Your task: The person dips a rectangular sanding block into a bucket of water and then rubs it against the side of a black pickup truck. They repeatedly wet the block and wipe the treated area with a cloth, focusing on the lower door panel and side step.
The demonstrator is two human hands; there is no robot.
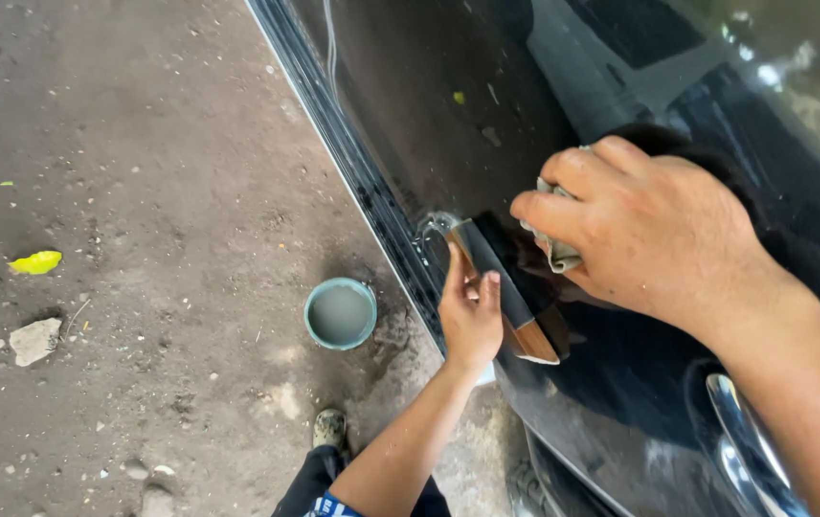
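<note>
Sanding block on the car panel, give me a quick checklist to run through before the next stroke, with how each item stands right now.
1. Left hand grips the sanding block: ok.
2. Block lies flat against the dark car panel: cannot tell, since the hand hides the contact.
3. Right hand holds the grey cloth on the panel beside the block: ok.
4. Water container stands upright on the ground below: ok, with cloudy liquid in it.
5. Panel wet where the block sits: cannot tell.
</note>
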